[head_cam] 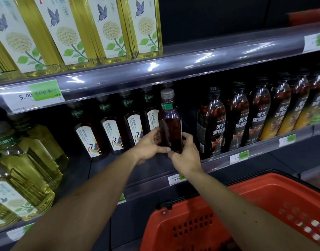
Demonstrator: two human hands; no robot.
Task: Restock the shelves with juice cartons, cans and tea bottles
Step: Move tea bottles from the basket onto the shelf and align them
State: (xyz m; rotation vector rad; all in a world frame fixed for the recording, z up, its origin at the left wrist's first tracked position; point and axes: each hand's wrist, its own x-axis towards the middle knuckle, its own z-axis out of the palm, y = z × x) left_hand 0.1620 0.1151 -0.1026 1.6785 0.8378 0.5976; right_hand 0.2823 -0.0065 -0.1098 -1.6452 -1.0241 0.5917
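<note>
Well into the restock, judging by the shelves: pale yellow tea bottles (108, 28) filling the left half of the top shelf, a row of dark crane-label tea bottles (112, 131) standing on the middle shelf (219, 160), black coffee bottles (235, 116) lined up to the right. Holding one dark tea bottle (170, 122) upright at the front of the middle shelf, at the right end of the crane-label row, in the gap before the coffee bottles, label facing away. Cannot tell whether its base is already resting on the shelf. Gripping it low with both hands: left hand (150, 144) wrapping its left side, thumb crossing the front near the base; right hand (186, 154) cupping its right side and bottom corner, fingers (187, 136) curling round behind. Probably seating or turning this bottle. Red basket (246, 214) sitting lower right, with no stock visible in the part shown, though the inside is mostly out of view. No juice cartons or cans identifiable.
</note>
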